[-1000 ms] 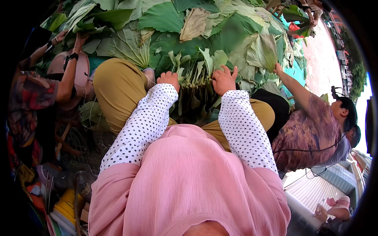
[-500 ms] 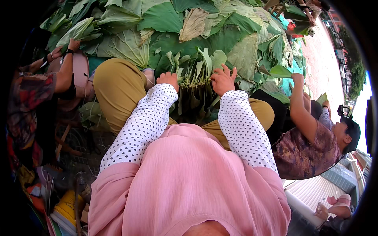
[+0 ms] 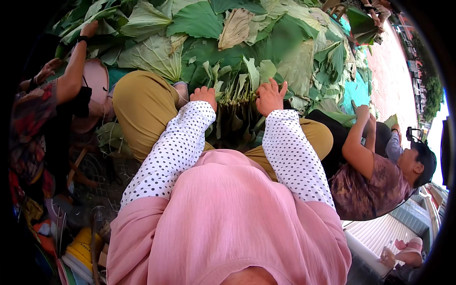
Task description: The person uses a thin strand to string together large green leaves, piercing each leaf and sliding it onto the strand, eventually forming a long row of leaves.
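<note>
A thick bundle of lotus leaves (image 3: 236,92), stacked on edge with cut stem ends toward me, stands between my knees. Against its left end, my left hand (image 3: 204,97) is closed with curled fingers, thumb side inward. My right hand (image 3: 270,98) grips the right end, its thumb side pressed to the leaves and some fingers raised and bent. The fingertips on the bundle's far side are partly hidden. Darker leaf parts hang below it in shadow.
A big heap of green and dried lotus leaves (image 3: 195,21) spreads ahead. At the left, a person's arm (image 3: 71,66) reaches into it beside a pink hat-like round thing (image 3: 96,80). Close on the right sits another person (image 3: 368,183) handling a leaf. A yellow bag (image 3: 81,247) lies lower left.
My hands and the bundle stay almost still. The left neighbour's arm has reached farther into the heap. The right neighbour's hands and leaf have come lower, toward that person's body.
</note>
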The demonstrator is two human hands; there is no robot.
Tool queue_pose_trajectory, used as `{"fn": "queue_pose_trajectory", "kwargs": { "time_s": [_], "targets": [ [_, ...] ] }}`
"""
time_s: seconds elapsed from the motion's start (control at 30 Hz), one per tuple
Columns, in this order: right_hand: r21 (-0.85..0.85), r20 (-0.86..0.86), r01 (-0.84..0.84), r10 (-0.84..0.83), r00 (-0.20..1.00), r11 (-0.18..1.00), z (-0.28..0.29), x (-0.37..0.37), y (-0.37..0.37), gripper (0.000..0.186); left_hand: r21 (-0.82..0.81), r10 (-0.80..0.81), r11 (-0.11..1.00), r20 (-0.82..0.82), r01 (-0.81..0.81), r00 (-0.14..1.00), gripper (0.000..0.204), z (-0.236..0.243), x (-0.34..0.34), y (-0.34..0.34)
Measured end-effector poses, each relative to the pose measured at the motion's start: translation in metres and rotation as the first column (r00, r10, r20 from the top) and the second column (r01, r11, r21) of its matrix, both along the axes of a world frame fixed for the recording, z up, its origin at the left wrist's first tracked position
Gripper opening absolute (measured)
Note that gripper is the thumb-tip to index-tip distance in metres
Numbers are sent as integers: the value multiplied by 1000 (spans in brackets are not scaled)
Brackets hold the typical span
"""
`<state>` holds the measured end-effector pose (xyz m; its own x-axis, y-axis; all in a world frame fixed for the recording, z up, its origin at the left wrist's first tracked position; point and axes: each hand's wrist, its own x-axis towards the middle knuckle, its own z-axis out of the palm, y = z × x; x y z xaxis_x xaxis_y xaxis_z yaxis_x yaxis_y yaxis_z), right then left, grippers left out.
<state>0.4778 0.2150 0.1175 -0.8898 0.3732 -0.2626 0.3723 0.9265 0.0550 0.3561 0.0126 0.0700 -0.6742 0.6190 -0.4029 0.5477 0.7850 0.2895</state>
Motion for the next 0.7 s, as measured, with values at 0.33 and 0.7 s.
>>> {"fn": "queue_pose_trajectory", "kwargs": {
  "time_s": [0.33,0.7],
  "targets": [
    [-33,-140,-6,1,990,999,-1,9,2,26,-28,-10,1000,32,11,999,35,5,0,-1],
    [-46,-209,-95,84,974,994,-6,9,7,21,-14,7,1000,28,-7,1000,34,7,0,0]
  ]
}}
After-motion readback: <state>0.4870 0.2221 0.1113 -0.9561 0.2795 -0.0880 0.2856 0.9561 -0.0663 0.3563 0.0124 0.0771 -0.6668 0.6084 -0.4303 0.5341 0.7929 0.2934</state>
